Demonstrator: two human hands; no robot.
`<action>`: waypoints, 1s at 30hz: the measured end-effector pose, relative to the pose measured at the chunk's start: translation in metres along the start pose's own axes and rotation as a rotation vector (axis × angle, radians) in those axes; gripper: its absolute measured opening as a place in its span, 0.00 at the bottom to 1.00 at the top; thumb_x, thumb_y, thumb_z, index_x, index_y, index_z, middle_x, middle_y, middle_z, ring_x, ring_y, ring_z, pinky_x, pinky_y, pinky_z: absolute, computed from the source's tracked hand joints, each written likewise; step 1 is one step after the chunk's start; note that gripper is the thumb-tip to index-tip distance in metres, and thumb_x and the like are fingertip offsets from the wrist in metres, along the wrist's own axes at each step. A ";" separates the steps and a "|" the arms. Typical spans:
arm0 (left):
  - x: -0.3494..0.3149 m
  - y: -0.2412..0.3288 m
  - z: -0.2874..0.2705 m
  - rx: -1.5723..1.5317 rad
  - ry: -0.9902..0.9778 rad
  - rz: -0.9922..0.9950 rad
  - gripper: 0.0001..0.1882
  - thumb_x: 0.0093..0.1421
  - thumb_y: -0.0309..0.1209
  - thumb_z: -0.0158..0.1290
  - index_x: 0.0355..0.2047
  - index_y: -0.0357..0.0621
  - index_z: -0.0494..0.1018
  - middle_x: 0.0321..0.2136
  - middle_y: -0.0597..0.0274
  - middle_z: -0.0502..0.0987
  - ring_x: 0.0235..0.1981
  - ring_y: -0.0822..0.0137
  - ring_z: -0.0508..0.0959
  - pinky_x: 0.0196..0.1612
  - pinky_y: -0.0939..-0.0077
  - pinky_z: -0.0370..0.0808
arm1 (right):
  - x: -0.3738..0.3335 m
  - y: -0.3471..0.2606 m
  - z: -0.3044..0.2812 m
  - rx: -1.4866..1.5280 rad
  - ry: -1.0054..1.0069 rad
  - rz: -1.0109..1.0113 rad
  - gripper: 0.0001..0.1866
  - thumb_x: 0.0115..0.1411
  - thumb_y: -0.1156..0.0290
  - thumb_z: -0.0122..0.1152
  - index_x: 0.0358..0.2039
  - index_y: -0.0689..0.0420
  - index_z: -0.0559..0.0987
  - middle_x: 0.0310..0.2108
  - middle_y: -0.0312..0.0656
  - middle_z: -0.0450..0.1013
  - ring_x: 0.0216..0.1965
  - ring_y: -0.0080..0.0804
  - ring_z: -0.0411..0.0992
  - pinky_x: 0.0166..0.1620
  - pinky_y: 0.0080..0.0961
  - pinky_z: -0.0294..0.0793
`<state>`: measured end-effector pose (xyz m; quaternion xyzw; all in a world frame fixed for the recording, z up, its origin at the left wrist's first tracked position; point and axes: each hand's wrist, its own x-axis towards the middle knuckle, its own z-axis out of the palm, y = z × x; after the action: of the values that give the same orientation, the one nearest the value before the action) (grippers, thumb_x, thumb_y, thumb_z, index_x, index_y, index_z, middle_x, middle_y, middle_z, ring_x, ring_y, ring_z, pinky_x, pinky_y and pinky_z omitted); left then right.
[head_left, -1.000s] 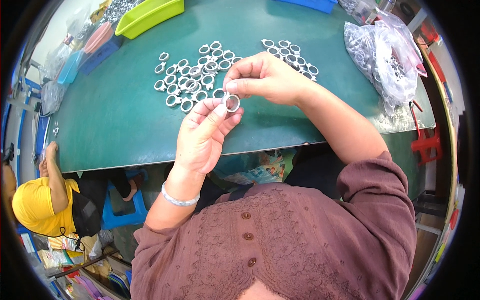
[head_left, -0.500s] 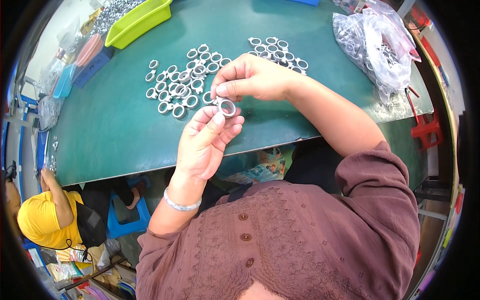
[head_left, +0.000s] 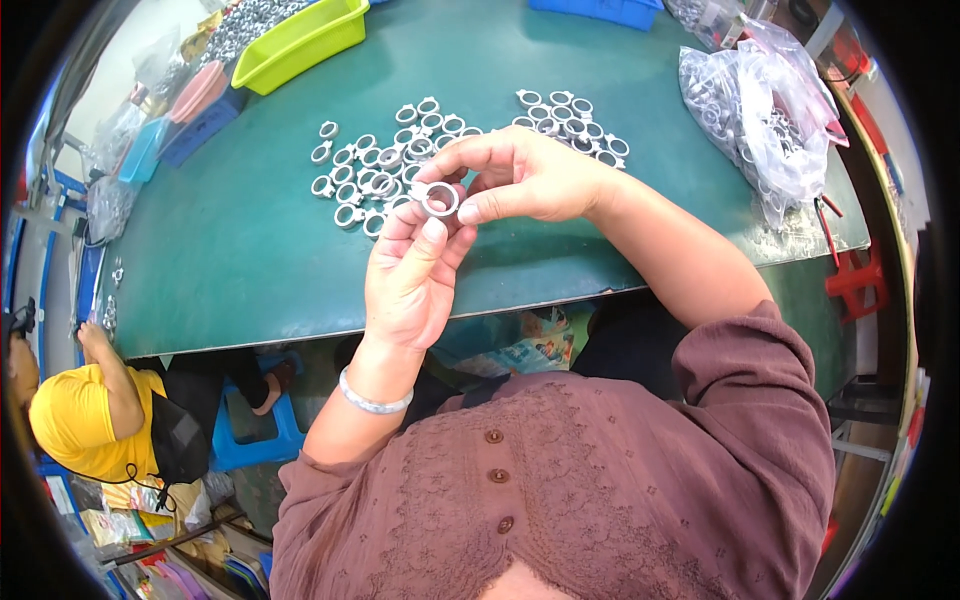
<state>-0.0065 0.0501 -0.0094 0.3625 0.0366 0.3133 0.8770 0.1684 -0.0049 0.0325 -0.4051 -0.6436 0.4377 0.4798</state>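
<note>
While the left hand [head_left: 408, 290] pinches the grey ring [head_left: 425, 202] beside the ring cluster's [head_left: 390, 157] near-right edge, right hand [head_left: 540, 182] thumb at the rim (closure unclear), uneven pressure could flip it into that cluster.

Head camera: left unit of a side-by-side fisheye pair worn on the person's head; picture upright, unmirrored
Facing: steeply downward, past the brown shirt [head_left: 600, 480] filling the lower part and out over the green tabletop [head_left: 250, 260]
Hands: left hand [head_left: 410, 285] and right hand [head_left: 530, 175] near mid-view, seen from above at close range
Far side: lime tray [head_left: 300, 55] at the upper edge, farther off
Left side: co-worker in yellow [head_left: 80, 415], small, well apart
Border: black surround, fisheye curvature strongest toward it
</note>
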 end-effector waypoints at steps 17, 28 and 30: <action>0.001 0.001 0.007 0.074 0.052 0.031 0.08 0.56 0.22 0.48 0.37 0.40 0.67 0.43 0.57 0.70 0.43 0.67 0.71 0.47 0.75 0.70 | 0.000 0.001 -0.001 0.020 -0.024 0.013 0.19 0.50 0.76 0.59 0.45 0.60 0.71 0.43 0.37 0.66 0.44 0.25 0.65 0.46 0.23 0.68; -0.002 0.008 -0.002 0.254 0.140 0.000 0.06 0.57 0.23 0.47 0.35 0.38 0.67 0.35 0.54 0.74 0.35 0.66 0.75 0.41 0.76 0.73 | -0.058 -0.067 -0.042 -0.740 0.349 -0.118 0.18 0.46 0.76 0.60 0.40 0.60 0.72 0.39 0.39 0.70 0.39 0.27 0.67 0.45 0.23 0.66; -0.003 0.008 -0.005 0.235 0.119 0.002 0.05 0.57 0.24 0.46 0.35 0.39 0.67 0.34 0.54 0.74 0.34 0.67 0.75 0.38 0.77 0.73 | -0.099 -0.084 -0.076 -0.943 0.577 -0.117 0.18 0.48 0.77 0.58 0.43 0.59 0.72 0.37 0.33 0.70 0.38 0.21 0.66 0.43 0.19 0.65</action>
<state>-0.0150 0.0561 -0.0084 0.4434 0.1244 0.3288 0.8245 0.2550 -0.1092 0.0985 -0.6431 -0.6336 -0.0538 0.4267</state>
